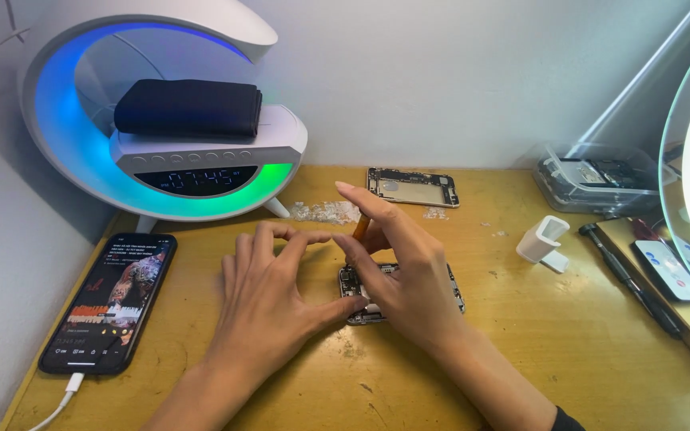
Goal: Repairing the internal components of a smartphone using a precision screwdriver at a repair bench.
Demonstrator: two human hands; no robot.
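Note:
An opened phone body with bare circuit parts lies on the wooden desk, mostly hidden under my hands. My right hand is closed around a thin orange-handled tool that points down into the phone. My left hand hovers just left of the phone, fingers spread and curled, thumb tip resting at the phone's near-left corner. It holds nothing.
A second phone frame lies at the back. A lit black phone on a white cable lies at left. A glowing white lamp-clock carries a folded dark cloth. A white stand, screwdrivers, a clear box sit right.

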